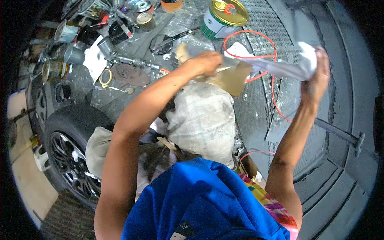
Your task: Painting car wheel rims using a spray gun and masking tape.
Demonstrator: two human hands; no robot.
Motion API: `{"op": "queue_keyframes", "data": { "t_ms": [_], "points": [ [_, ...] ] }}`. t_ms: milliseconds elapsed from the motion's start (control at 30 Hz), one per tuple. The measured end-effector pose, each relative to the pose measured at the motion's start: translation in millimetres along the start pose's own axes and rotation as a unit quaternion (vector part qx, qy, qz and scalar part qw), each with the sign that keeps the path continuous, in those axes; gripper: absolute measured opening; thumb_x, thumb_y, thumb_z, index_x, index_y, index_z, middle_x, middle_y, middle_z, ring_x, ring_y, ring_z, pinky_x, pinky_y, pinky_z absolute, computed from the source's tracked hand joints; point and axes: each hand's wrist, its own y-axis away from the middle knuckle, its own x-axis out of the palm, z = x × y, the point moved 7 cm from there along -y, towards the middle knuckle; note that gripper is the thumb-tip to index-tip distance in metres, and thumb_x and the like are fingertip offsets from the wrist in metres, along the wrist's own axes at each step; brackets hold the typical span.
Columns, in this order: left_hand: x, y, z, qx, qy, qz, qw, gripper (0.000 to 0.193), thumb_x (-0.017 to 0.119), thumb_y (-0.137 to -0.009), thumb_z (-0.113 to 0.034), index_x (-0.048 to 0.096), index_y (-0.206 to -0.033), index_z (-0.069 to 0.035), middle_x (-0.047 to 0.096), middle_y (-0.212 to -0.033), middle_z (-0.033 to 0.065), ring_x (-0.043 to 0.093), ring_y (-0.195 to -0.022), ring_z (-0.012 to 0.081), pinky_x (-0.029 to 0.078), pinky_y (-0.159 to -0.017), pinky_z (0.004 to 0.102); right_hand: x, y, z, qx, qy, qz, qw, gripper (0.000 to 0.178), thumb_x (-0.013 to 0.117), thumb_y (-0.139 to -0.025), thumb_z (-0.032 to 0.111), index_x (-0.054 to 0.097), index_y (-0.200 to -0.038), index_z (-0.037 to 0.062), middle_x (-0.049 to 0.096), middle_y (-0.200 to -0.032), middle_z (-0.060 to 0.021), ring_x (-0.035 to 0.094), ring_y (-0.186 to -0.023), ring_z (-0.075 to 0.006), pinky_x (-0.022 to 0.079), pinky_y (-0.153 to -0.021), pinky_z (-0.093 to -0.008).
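Across the upper middle of the head view, I see a pale strip (280,69) stretched between two hands, greyish white, creased and blurred. The left hand (207,64) is curled closed on its left end; whether it also pinches the brown sheet (232,78) just below, I cannot tell. At upper right, the right hand (318,78) grips a white bundle (307,56) at the other end, its fingers smeared. For room, the sheet's lower edge sits right by the cloth-covered knee (204,120), a red cord (275,46) loops behind the strip, and grey panelling (362,92) bounds the right side. I count one strip, one brown sheet, one gold-lidded tin (218,25) at upper centre, one spoked wheel (82,120) at left and one yellow ring (105,85) at upper left.
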Motion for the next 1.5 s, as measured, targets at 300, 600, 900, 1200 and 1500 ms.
{"op": "queue_keyframes", "data": {
  "t_ms": [300,600,900,1200,1500],
  "points": [
    [-159,-30,-142,0.154,0.247,-0.101,0.951,0.067,0.082,-0.084,-0.049,0.068,-0.125,0.002,0.074,-0.114,0.0129,0.069,-0.106,0.0219,0.054,-0.093,0.0376,35,-7,43,-0.059,0.103,0.171,0.978,0.029,0.065,-0.103,0.02,0.071,-0.123,-0.0004,0.07,-0.124,-0.006,0.06,-0.118,-0.0121,0.046,-0.101,-0.0281],
    [-304,-28,-204,0.153,0.418,-0.255,0.859,0.047,0.04,-0.112,-0.032,0.069,-0.091,-0.001,0.068,-0.076,0.0046,0.061,-0.072,0.0112,0.051,-0.066,0.0306,60,54,34,-0.037,0.161,0.151,0.975,0.043,0.078,-0.092,0.019,0.064,-0.125,-0.0039,0.071,-0.109,-0.0074,0.067,-0.097,-0.0174,0.053,-0.089,-0.0357],
    [-223,-26,-28,-0.065,0.328,-0.101,0.937,0.054,0.071,-0.097,-0.046,0.074,-0.117,0.004,0.077,-0.106,0.0123,0.072,-0.094,0.019,0.058,-0.084,0.0321,-35,61,43,-0.134,0.024,0.097,0.986,0.03,0.05,-0.103,0.019,0.067,-0.094,-0.004,0.063,-0.107,-0.0132,0.059,-0.115,-0.0254,0.041,-0.106,-0.0411],
    [-271,-26,-169,0.177,0.428,-0.075,0.883,0.04,0.056,-0.107,-0.043,0.071,-0.11,-0.006,0.07,-0.085,0.0021,0.061,-0.072,0.0072,0.048,-0.059,0.0254,40,58,47,-0.217,-0.063,-0.048,0.973,0.049,0.083,-0.09,0.031,0.068,-0.12,-0.004,0.069,-0.122,-0.0138,0.065,-0.111,-0.0178,0.05,-0.1,-0.0339],
    [-371,15,-197,0.197,0.152,-0.372,0.894,0.03,0.062,-0.104,-0.028,0.078,-0.1,-0.003,0.073,-0.076,0.0044,0.061,-0.056,0.0069,0.043,-0.048,0.0239,81,24,11,-0.002,-0.083,0.144,0.986,0.037,0.083,-0.09,0.029,0.074,-0.109,-0.0012,0.074,-0.097,-0.004,0.067,-0.089,-0.011,0.053,-0.081,-0.0279]
  ]
}}
